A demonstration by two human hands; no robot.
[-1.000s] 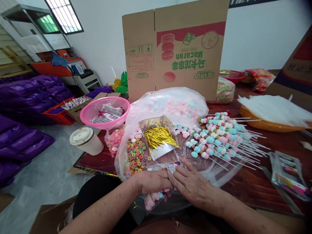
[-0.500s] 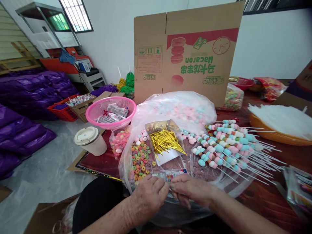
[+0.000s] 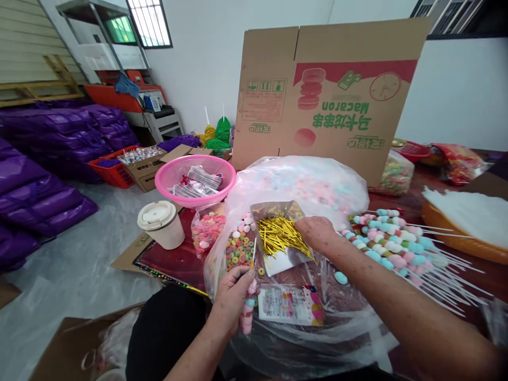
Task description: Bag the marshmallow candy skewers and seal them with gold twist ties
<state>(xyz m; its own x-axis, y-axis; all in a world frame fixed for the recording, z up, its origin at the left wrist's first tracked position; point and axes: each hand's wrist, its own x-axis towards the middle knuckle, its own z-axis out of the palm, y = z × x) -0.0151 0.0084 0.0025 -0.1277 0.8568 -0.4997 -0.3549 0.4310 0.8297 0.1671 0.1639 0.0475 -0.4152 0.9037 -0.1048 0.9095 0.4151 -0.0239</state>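
Observation:
My left hand (image 3: pixel 234 296) is closed round a candy skewer (image 3: pixel 248 315) with pink and blue marshmallows hanging downward. Its white stick (image 3: pixel 254 251) points up above my thumb. Whether clear film covers the candy, I cannot tell. My right hand (image 3: pixel 317 233) reaches to the pile of gold twist ties (image 3: pixel 280 235), its fingertips pinched at the pile's right edge. The ties lie in an opened bag on a white card. Below them a flat printed candy bag (image 3: pixel 291 305) rests on clear plastic sheeting. Ring candies (image 3: pixel 240 251) lie left of the ties.
Finished-looking marshmallow skewers (image 3: pixel 400 241) are heaped at right, sticks pointing right. A pink basket (image 3: pixel 166 185) holds packets; a lidded cup (image 3: pixel 169 227) stands before it. Behind are a big bag of marshmallows (image 3: pixel 309 182) and an upright cardboard box (image 3: pixel 329 95). An orange basket (image 3: pixel 456 230) stands far right.
Both hands were together over the printed bag. Now my left hand has moved left, holding a skewer upside down, and my right hand has gone forward to the twist ties. The view has shifted left.

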